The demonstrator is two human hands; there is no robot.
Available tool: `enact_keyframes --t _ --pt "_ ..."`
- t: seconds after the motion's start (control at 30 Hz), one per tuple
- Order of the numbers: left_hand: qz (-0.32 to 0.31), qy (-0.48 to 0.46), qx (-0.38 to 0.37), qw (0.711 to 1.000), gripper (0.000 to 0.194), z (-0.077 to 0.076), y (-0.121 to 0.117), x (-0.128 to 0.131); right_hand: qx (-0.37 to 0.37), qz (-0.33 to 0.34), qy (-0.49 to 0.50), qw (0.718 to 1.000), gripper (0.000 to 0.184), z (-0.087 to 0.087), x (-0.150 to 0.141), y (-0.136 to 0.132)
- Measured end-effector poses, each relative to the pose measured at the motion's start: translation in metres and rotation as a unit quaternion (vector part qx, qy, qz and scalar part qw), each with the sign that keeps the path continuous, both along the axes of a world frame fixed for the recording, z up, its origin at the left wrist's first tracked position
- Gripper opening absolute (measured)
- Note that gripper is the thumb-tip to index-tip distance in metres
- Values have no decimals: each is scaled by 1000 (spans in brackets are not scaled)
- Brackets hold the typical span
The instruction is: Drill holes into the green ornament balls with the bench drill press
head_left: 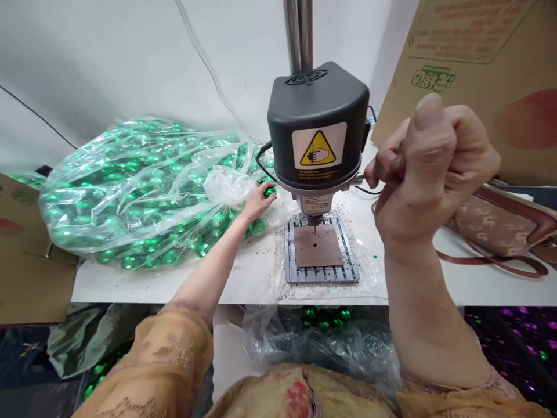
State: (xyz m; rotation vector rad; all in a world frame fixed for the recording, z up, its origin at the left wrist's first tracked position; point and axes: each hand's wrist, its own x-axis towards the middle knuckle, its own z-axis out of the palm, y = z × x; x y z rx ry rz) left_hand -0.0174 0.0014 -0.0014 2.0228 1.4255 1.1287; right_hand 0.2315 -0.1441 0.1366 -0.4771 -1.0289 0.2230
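A bench drill press [319,128] with a black head stands in front of me, its thin bit above a brown square plate [318,247] with a hole in it. My right hand [429,168] is closed in a fist around the press's feed lever [360,179] at the side of the head. My left hand [259,202] reaches beside the mouth of a clear plastic bag [230,186]. Its fingers are closed on a shiny green faceted ball [270,191]. Many similar green balls [143,191] fill the bag.
The plate lies on a slotted metal base [322,276] scattered with dark shavings. Cardboard boxes [32,267] flank the white table [143,287] on both sides. A patterned handbag [491,223] with a brown strap lies at right. Below the table edge are green balls [326,316] in clear plastic.
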Motion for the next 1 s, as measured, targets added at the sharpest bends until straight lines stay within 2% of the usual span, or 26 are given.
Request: enact_keyframes --t 0.17,0.27,0.33,0.47,0.53,0.83,1.0 --pt "-62 -172 -78 980 52 -11 -69 15 -13 11 23 1000 47 1 -1 -1" --pt "-69 -211 -111 969 61 -25 -105 24 -24 5 25 999 48 2 -3 -2" --pt "-68 -203 -104 971 59 -34 -119 30 -27 -1 18 999 48 3 -3 -4" --pt "-92 -148 -32 984 50 -47 -129 44 -25 -5 -1 1000 47 2 -3 -5" --pt "-101 -141 -19 985 50 -50 -131 50 -22 -9 -6 1000 47 1 -2 -4" --pt "-124 -154 -66 978 63 -62 -134 59 -29 -30 -26 999 51 -3 1 0" --pt "-130 -138 -58 980 63 -63 -135 63 -14 1 -2 1000 50 -3 1 -1"
